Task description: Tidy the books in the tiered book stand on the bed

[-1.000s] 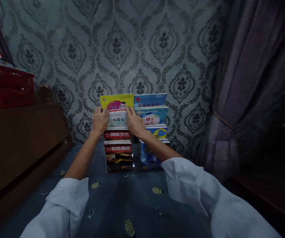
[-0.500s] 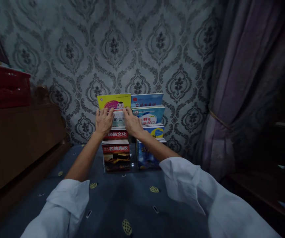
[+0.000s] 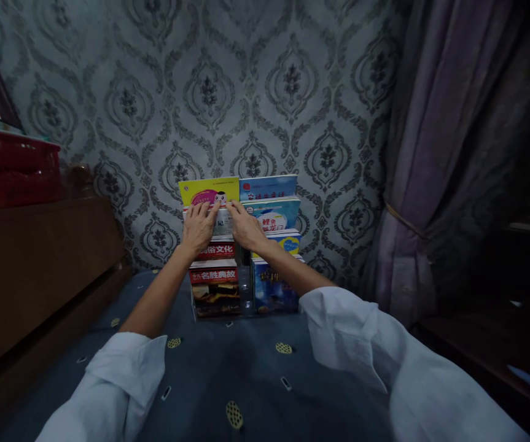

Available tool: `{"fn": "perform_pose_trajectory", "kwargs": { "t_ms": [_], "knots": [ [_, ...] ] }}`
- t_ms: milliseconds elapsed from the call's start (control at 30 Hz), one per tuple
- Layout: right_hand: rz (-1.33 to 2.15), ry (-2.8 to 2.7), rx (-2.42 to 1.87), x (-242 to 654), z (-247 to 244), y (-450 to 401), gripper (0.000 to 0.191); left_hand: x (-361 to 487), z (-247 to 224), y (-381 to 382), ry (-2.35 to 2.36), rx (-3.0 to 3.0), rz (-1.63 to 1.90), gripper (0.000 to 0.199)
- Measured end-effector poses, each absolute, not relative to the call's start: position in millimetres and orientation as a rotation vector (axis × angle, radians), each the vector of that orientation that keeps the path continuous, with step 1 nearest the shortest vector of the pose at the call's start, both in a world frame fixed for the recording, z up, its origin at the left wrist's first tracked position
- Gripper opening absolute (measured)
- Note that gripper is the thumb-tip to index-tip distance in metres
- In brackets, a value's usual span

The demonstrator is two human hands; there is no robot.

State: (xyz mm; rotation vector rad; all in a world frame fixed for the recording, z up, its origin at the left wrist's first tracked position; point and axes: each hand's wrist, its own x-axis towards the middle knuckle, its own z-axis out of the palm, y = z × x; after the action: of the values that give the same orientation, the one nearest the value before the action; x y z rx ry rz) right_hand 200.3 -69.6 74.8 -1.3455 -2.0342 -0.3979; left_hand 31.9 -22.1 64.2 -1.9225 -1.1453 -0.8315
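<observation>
White-covered book (image 3: 223,226) among tiered books (image 3: 215,293).
Left hand (image 3: 198,228) fanned on top edge, right hand (image 3: 247,229) at right corner; can't tell if pinching.

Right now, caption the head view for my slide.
Left hand and right hand at the top of a pale book, patterned wallpaper behind.

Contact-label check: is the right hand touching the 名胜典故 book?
Apart. The head view shows a clear gap: the right hand is up by the pale book, above and right of the 名胜典故 book.
</observation>
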Motion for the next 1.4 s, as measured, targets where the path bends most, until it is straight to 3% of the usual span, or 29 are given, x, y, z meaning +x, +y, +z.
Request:
{"fn": "perform_pose_trajectory", "kwargs": {
  "t_ms": [167,367,633,1067,1400],
  "knots": [
    [-0.418,-1.968,-1.139,221,72,-71,0.058,36,68,-28,-1.201,-1.918,-0.841,0.047],
    [-0.619,-1.828,-1.208,257,73,-69,0.044,53,72,-38,-1.235,-1.971,-0.827,0.048],
    [-0.713,-1.838,-1.267,277,60,-55,0.052,97,81,-42,-1.191,-2.047,-0.84,0.044],
    [-0.674,-1.852,-1.268,278,65,-55,0.049,108,104,-35,-1.19,-2.131,-0.809,0.019],
    [-0.609,-1.747,-1.337,307,75,-48,0.039,110,127,-23,-1.158,-2.246,-0.578,0.03]
  ]
}}
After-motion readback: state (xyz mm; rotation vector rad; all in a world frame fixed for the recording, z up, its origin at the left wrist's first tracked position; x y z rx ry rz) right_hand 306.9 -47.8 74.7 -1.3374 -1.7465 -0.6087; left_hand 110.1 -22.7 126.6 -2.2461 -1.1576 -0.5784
